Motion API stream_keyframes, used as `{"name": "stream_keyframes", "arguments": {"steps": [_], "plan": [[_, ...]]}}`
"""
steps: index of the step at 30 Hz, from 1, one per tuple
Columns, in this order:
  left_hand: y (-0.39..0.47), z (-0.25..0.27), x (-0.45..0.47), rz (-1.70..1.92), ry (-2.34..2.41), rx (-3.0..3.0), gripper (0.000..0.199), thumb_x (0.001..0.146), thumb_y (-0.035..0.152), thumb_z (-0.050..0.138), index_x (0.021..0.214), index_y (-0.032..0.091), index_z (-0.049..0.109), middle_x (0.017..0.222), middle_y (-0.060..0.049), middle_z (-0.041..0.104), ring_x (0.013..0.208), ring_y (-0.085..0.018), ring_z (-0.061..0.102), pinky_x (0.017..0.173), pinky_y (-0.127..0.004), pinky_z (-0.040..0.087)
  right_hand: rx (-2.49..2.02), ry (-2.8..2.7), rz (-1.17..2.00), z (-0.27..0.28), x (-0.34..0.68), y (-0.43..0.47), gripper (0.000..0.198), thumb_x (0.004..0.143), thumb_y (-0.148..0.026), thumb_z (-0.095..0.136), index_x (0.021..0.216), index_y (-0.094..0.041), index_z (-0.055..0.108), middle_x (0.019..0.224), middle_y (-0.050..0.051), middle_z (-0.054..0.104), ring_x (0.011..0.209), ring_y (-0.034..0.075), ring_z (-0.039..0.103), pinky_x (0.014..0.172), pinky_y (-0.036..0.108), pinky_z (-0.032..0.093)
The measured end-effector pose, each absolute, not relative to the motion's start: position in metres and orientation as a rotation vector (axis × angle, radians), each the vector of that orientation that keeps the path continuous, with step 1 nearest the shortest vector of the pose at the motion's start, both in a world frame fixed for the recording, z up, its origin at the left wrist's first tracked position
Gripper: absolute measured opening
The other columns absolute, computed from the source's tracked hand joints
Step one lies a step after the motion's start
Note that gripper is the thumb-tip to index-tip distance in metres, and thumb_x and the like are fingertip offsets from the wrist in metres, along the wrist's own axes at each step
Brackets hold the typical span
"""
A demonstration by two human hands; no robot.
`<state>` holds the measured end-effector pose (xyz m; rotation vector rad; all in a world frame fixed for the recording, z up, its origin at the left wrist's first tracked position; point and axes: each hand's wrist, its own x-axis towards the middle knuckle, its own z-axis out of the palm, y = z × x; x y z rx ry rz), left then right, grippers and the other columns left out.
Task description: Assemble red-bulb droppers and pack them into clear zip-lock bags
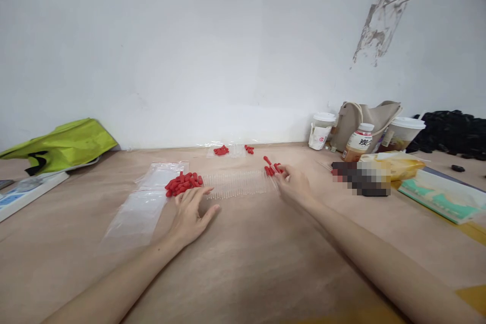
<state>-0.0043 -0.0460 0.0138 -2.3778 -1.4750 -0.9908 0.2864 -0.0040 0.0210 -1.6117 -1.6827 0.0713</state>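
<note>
My right hand (pixel 293 183) pinches a thin clear dropper tube with a red rubber bulb (pixel 267 160) on its upper end. Just past those fingertips lie several more red-bulbed pieces (pixel 270 170). A row of clear tubes (pixel 235 185) lies side by side on the table between my hands. My left hand (pixel 193 212) rests at the row's left end with thumb and fingers apart, holding nothing that I can see. Its fingertips are close to a heap of loose red rubber bulbs (pixel 184 183); whether they touch it I cannot tell.
Clear plastic bags (pixel 136 212) lie under and left of the heap. Smaller red clusters (pixel 221 150) lie in clear plastic by the wall. Right stand a paper cup (pixel 322 131), a bottle (pixel 358 143), a grey bag (pixel 343 121) and a tissue pack (pixel 442 196). Left is a lime-green bag (pixel 76 142).
</note>
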Motion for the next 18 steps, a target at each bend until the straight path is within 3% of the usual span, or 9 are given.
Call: {"name": "stream_keyframes", "arguments": {"steps": [11, 18], "plan": [[-0.021, 0.017, -0.03, -0.938, -1.682, -2.045, 0.012, 0.075, 0.033, 0.054, 0.082, 0.026, 0.062, 0.096, -0.002, 0.059, 0.095, -0.026, 0.049, 0.082, -0.043, 0.026, -1.833, -1.59, 0.021, 0.001, 0.284, 0.026, 0.004, 0.071, -0.024, 0.051, 0.074, -0.02, 0.052, 0.068, -0.002, 0.06, 0.066, 0.014, 0.054, 0.065, 0.027, 0.027], [-0.017, 0.017, -0.035, -0.923, -1.714, -2.006, 0.016, 0.074, 0.036, 0.056, 0.085, 0.026, 0.062, 0.099, -0.004, 0.057, 0.095, -0.028, 0.047, 0.078, -0.043, 0.028, -1.869, -1.617, -0.018, 0.004, 0.28, 0.025, 0.014, 0.073, -0.033, 0.05, 0.071, -0.02, 0.056, 0.068, 0.0, 0.062, 0.067, 0.015, 0.055, 0.072, 0.03, 0.027]]}}
